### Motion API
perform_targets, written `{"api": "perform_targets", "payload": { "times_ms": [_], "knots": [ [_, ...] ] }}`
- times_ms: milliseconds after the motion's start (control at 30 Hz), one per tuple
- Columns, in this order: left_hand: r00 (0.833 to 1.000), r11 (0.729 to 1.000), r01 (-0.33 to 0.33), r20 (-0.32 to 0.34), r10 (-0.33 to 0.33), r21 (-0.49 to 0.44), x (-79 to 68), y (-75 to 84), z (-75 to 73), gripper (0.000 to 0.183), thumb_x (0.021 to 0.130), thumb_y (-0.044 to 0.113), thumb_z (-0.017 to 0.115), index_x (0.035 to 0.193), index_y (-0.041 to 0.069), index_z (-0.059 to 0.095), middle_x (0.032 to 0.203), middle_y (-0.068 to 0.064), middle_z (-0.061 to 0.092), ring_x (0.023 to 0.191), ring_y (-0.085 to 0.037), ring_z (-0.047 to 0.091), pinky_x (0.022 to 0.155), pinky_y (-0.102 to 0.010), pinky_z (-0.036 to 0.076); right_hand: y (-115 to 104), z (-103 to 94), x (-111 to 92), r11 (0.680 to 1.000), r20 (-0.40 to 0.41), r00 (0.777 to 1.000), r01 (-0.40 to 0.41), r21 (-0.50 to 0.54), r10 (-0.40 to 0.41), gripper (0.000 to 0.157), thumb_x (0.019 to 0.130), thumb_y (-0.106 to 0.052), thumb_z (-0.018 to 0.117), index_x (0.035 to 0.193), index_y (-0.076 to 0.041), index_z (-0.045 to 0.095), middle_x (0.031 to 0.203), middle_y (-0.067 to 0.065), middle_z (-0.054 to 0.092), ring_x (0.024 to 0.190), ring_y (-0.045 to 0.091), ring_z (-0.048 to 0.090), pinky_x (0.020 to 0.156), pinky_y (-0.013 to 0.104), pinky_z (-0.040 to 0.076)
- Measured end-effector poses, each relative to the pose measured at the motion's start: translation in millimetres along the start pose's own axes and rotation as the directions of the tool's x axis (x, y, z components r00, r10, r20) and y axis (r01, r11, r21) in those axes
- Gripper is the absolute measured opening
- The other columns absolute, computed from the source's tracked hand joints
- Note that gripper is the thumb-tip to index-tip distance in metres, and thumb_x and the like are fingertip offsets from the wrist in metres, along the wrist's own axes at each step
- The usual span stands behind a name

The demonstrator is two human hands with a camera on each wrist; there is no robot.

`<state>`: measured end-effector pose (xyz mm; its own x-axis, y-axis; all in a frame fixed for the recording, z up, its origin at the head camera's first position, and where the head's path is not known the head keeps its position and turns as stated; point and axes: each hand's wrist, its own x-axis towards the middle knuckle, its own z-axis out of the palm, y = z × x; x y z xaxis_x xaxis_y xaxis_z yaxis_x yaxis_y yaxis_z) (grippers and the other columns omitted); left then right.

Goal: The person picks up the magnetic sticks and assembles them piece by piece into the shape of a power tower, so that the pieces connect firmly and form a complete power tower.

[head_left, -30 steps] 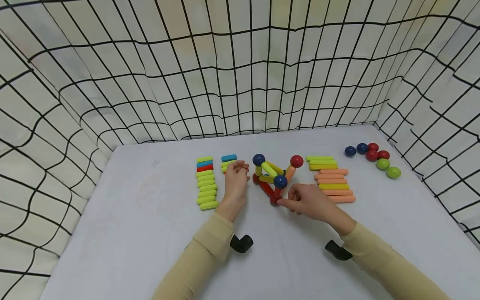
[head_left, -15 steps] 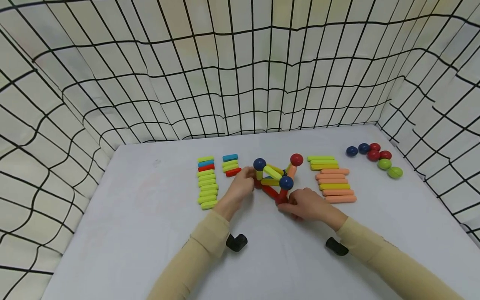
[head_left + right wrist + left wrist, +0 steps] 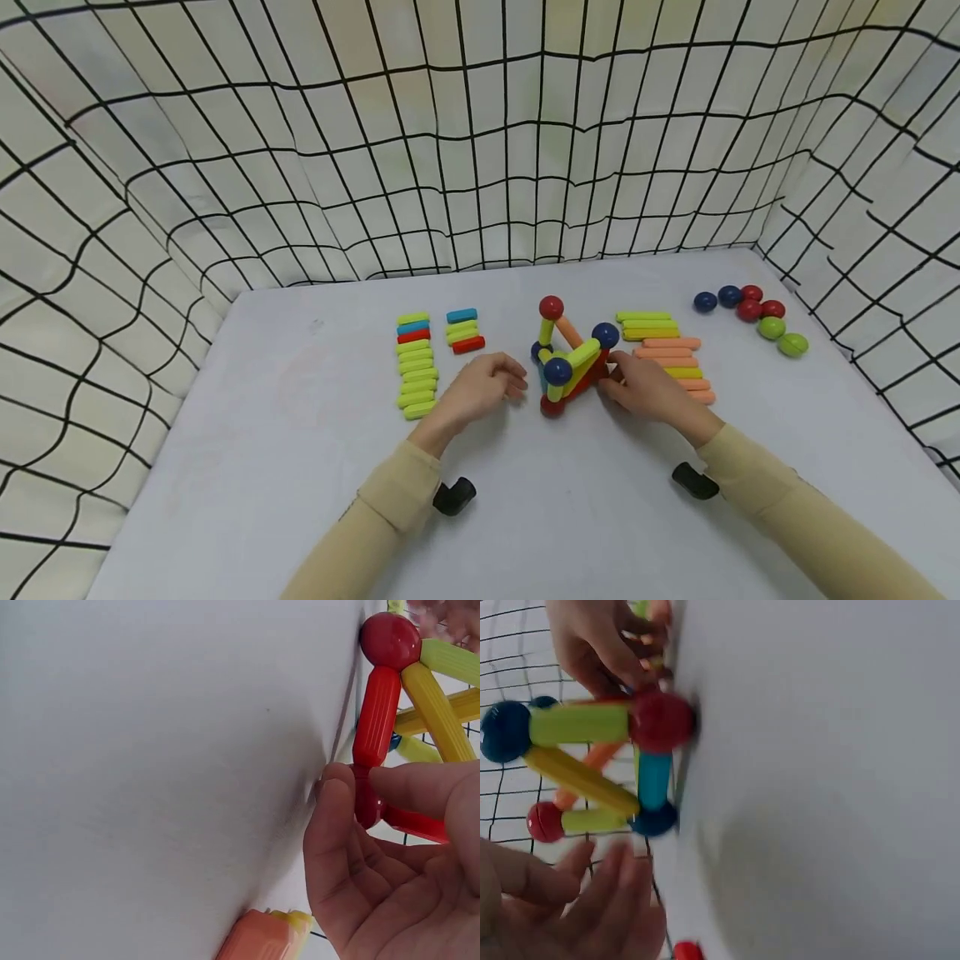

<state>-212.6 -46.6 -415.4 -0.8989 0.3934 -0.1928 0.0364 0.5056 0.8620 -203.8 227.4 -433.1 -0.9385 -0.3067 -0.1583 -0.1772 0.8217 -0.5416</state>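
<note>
Turned anticlockwise, as seen from above, since half a second ago: the ball-and-stick frame (image 3: 578, 360), its red top ball (image 3: 551, 307) brought from the right round to the back. Also changed: the left hand (image 3: 483, 390), shifted from contact at the base to just short of it.

Now with fingers loosely extended on that side, a little apart, holding nothing. On the other side, in the right hand (image 3: 647, 388), a pinch of thumb and fingertip on the lower red ball (image 3: 367, 804), plain in the right wrist view. Between both hands, the frame, apparently resting by its base on the white table (image 3: 300, 500).

Likely decisive for any further handling: right hand in contact at the right corner, so nearer; left hand near but apart, facing the lower blue ball (image 3: 540, 352) and front red ball (image 3: 552, 406). No clear long axis in so compact a build; from the pinched corner to the front red ball, a red stick (image 3: 377, 716) slanting toward the person and leftward. Forearms angled in from lower left and lower right.

Farther out, short sticks (image 3: 416, 367) in a column to the left; just beside the right hand, long sticks (image 3: 671, 342), partly hidden; far right, loose balls (image 3: 748, 311); around the back and sides, black netting (image 3: 543, 125).
</note>
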Motion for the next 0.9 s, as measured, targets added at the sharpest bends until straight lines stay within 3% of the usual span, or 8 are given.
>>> {"api": "perform_targets", "payload": {
  "times_ms": [67,133,200,267,600,733,833,900],
  "knots": [
    [0.988,0.968,-0.028,-0.143,0.066,0.250,5.1,0.1,-7.2,0.026,0.097,0.004,0.046,0.116,-0.001,0.063,0.111,-0.013,0.065,0.099,-0.027,0.061,0.089,-0.040,0.051,-1.9,-1.1,2.1,1.000,0.017,1.000,-0.011,0.010,0.011,0.037,0.097,-0.018,0.060,0.122,0.009,0.053,0.095,0.012,0.065,0.073,0.018,0.057,0.066,0.030,0.052],
    [0.963,0.887,0.028,-0.252,0.100,0.461,11.0,-0.8,-14.8,0.023,0.096,0.005,0.053,0.115,0.000,0.064,0.112,-0.015,0.062,0.098,-0.029,0.058,0.085,-0.041,0.051,-3.9,-1.5,4.0,0.999,0.034,0.999,-0.029,0.016,0.028,0.036,0.097,-0.018,0.060,0.120,0.008,0.053,0.094,0.012,0.065,0.071,0.018,0.056,0.064,0.029,0.052],
    [0.959,0.813,0.089,-0.271,0.087,0.576,16.4,-2.8,-21.7,0.021,0.095,0.007,0.058,0.114,-0.002,0.064,0.109,-0.017,0.061,0.096,-0.032,0.057,0.082,-0.042,0.051,-5.3,-1.5,4.8,0.999,0.051,0.998,-0.038,0.021,0.037,0.036,0.097,-0.018,0.059,0.121,0.009,0.052,0.092,0.011,0.065,0.068,0.017,0.056,0.062,0.028,0.052],
    [0.966,0.770,0.125,-0.253,0.048,0.625,20.1,-4.5,-26.4,0.021,0.094,0.009,0.063,0.111,-0.003,0.064,0.104,-0.017,0.060,0.091,-0.032,0.056,0.078,-0.041,0.051,-6.3,-1.0,5.0,0.999,0.059,0.997,-0.042,0.024,0.041,0.036,0.098,-0.017,0.059,0.122,0.009,0.052,0.092,0.011,0.064,0.067,0.017,0.056,0.061,0.028,0.052],
    [0.981,0.723,0.138,-0.194,-0.006,0.676,37.3,-7.2,-25.9,0.004,0.092,0.002,0.062,0.091,-0.001,0.062,0.085,-0.012,0.061,0.077,-0.025,0.056,0.071,-0.035,0.052,-7.2,0.3,4.6,0.999,0.042,0.998,-0.037,0.006,0.037,0.036,0.097,-0.017,0.060,0.121,0.009,0.052,0.088,0.010,0.063,0.068,0.018,0.055,0.061,0.028,0.051],
    [0.977,0.712,0.160,-0.214,-0.013,0.684,37.5,-11.4,-21.4,0.005,0.091,0.002,0.063,0.087,-0.001,0.061,0.090,-0.016,0.057,0.082,-0.030,0.054,0.066,-0.037,0.051,-5.1,2.0,3.3,1.000,0.020,1.000,-0.015,-0.008,0.016,0.032,0.096,-0.018,0.061,0.115,0.006,0.054,0.087,0.009,0.060,0.072,0.019,0.053,0.063,0.029,0.050],
    [0.974,0.682,0.164,-0.226,0.002,0.713,36.9,-11.1,-17.0,0.010,0.091,0.008,0.067,0.085,0.000,0.063,0.096,-0.018,0.054,0.087,-0.032,0.051,0.067,-0.040,0.051,-3.9,2.9,3.1,1.000,0.011,1.000,-0.013,-0.010,0.013,0.031,0.096,-0.019,0.061,0.113,0.006,0.055,0.085,0.008,0.058,0.073,0.020,0.053,0.063,0.029,0.049],
    [0.974,0.711,0.156,-0.226,0.005,0.686,37.4,-7.5,-14.9,0.013,0.092,0.014,0.068,0.088,0.001,0.065,0.095,-0.016,0.057,0.086,-0.031,0.052,0.067,-0.038,0.051,-3.8,3.5,3.1,1.000,0.006,1.000,-0.018,-0.016,0.018,0.031,0.095,-0.019,0.062,0.113,0.005,0.055,0.084,0.008,0.058,0.072,0.020,0.053,0.063,0.029,0.048]
  ]
}}
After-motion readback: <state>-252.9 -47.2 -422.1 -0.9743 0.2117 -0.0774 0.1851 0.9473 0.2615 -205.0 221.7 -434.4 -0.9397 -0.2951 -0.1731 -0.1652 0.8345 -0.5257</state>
